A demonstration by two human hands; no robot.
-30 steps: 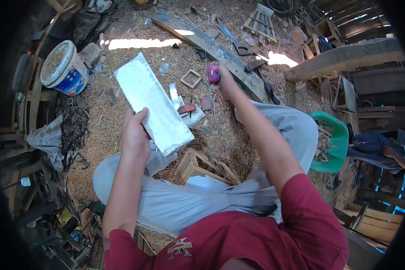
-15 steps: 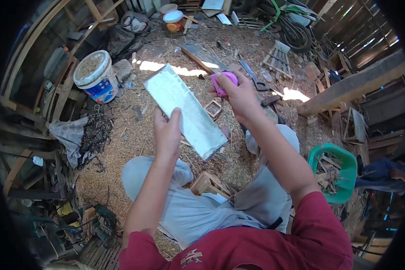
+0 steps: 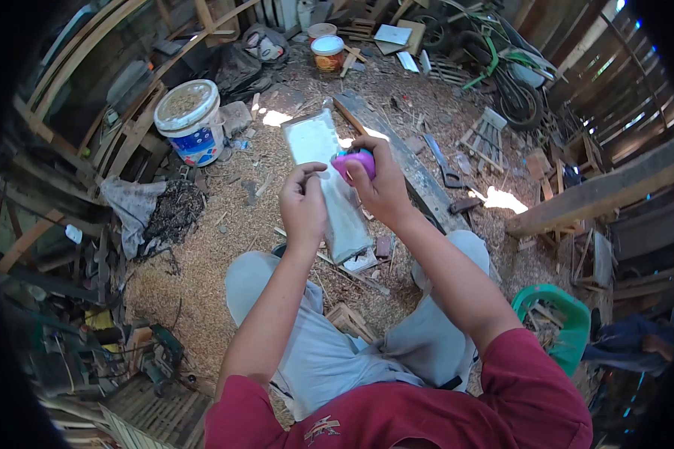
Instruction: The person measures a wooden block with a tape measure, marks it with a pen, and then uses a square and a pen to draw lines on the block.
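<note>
My right hand [image 3: 382,183] is wrapped round a pink tape measure [image 3: 354,162], the thumb along its near side. Close by on the left, my left hand [image 3: 305,206] has its fingers curled in with thumb and forefinger together; I cannot tell what, if anything, is pinched there. Under both hands a long pale rectangular panel [image 3: 344,221] stretches away from me between my knees, its middle partly covered by the hands. Its far end [image 3: 307,138] shows beyond the fingers.
A dark plank [image 3: 419,176] runs beyond the panel, with a handsaw [image 3: 443,161] and a hammer-like tool [image 3: 464,204] to its right. Left stands a white bucket [image 3: 189,123]; right, a green tub [image 3: 573,337] of scraps beside another person's arm [image 3: 657,346]. Wood shavings cover the ground [image 3: 195,277].
My left hand has let go of the panel's edge and come up beside the tape measure. The panel has swung more upright in view and sits lower. The tape measure has moved down and left.
</note>
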